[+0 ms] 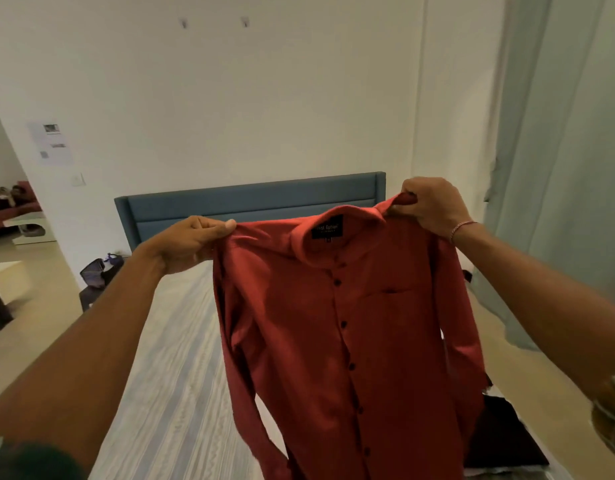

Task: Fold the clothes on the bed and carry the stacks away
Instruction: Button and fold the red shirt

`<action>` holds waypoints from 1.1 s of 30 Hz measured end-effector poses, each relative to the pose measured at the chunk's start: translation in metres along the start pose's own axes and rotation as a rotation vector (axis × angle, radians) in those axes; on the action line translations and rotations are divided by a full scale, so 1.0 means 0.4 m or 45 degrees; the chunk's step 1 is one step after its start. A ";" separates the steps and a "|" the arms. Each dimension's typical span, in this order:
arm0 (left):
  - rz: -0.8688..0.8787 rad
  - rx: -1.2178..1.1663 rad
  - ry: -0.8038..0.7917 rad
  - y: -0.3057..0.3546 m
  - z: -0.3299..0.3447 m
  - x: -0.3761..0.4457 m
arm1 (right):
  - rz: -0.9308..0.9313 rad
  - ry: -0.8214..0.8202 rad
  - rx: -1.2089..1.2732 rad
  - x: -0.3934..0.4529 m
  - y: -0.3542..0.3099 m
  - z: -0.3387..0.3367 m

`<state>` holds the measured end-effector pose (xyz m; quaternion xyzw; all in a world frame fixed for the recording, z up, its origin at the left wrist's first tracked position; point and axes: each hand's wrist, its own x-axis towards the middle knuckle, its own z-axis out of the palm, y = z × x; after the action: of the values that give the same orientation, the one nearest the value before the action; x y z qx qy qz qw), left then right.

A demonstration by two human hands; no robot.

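A plain white wall [264, 98] fills the upper frame, pale curtains [558, 168] hanging at the right. Below lies the bed with a pale striped cover [167, 358] and blue padded headboard [250, 202]. A red long-sleeved button-up shirt [333, 323] hangs at centre, front facing the camera. The left hand [192, 242] pinches one shoulder, the right hand [427, 206] the other, each grip closed on cloth. A dark garment [503, 434] lies lower right.

At my twelve o'clock a blue headboard [250, 199] against the white wall [230, 98], curtain [558, 150] at two o'clock, bag [95, 271] on the floor at nine, paper notice [50, 143] above it.
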<state>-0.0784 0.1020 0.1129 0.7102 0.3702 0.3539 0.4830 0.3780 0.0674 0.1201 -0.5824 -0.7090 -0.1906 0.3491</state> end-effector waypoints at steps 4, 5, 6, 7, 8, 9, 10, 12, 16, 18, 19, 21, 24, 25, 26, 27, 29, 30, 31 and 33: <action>0.193 0.481 0.428 -0.026 0.044 0.051 | -0.071 0.125 0.029 0.017 -0.016 0.001; 0.281 0.710 0.520 -0.034 0.055 0.062 | -0.090 0.152 0.033 0.022 -0.022 0.000; 0.351 0.886 0.575 -0.039 0.063 0.069 | -0.098 0.181 0.032 0.030 -0.025 -0.001; 0.373 0.991 0.595 -0.041 0.070 0.070 | -0.091 0.206 0.017 0.039 -0.025 -0.003; 0.363 1.038 0.588 -0.042 0.077 0.065 | -0.077 0.216 -0.013 0.046 -0.020 -0.006; 0.355 1.075 0.580 -0.044 0.079 0.060 | -0.073 0.199 -0.057 0.052 -0.012 -0.011; 0.398 1.123 0.563 -0.047 0.079 0.057 | -0.079 0.156 -0.098 0.057 0.000 -0.014; 0.554 1.253 0.556 -0.046 0.079 0.053 | -0.063 0.079 -0.115 0.061 0.029 -0.015; 0.718 1.325 0.502 -0.034 0.071 0.068 | -0.013 0.060 -0.080 0.071 0.060 -0.003; 0.718 1.310 0.472 -0.033 0.070 0.080 | -0.004 0.056 -0.062 0.070 0.063 0.003; 0.716 1.285 0.477 -0.034 0.069 0.084 | -0.001 0.061 -0.049 0.070 0.063 0.004; 0.706 1.179 0.488 -0.039 0.063 0.094 | 0.024 0.063 -0.027 0.069 0.066 0.005; 0.688 1.056 0.499 -0.039 0.061 0.096 | 0.100 0.031 -0.005 0.067 0.074 0.016; 0.686 1.060 0.514 -0.037 0.064 0.094 | 0.122 0.017 0.007 0.067 0.077 0.019; 0.678 1.067 0.536 -0.036 0.067 0.092 | 0.139 -0.001 0.034 0.067 0.079 0.022; 0.667 1.076 0.565 -0.037 0.068 0.089 | 0.152 -0.034 0.090 0.067 0.080 0.024; 0.654 1.084 0.582 -0.038 0.069 0.083 | 0.156 -0.165 0.229 0.063 0.080 0.025; 0.652 1.054 0.566 -0.037 0.069 0.081 | 0.143 -0.259 0.275 0.059 0.081 0.024; 0.636 0.992 0.542 -0.037 0.066 0.078 | 0.121 -0.346 0.305 0.054 0.083 0.025; 0.550 0.816 0.515 -0.033 0.058 0.073 | 0.076 -0.403 0.365 0.043 0.086 0.029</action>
<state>-0.0469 0.1209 0.0979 0.8018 0.3915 0.4459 0.0707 0.4065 0.0957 0.1195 -0.5701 -0.7573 0.0164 0.3182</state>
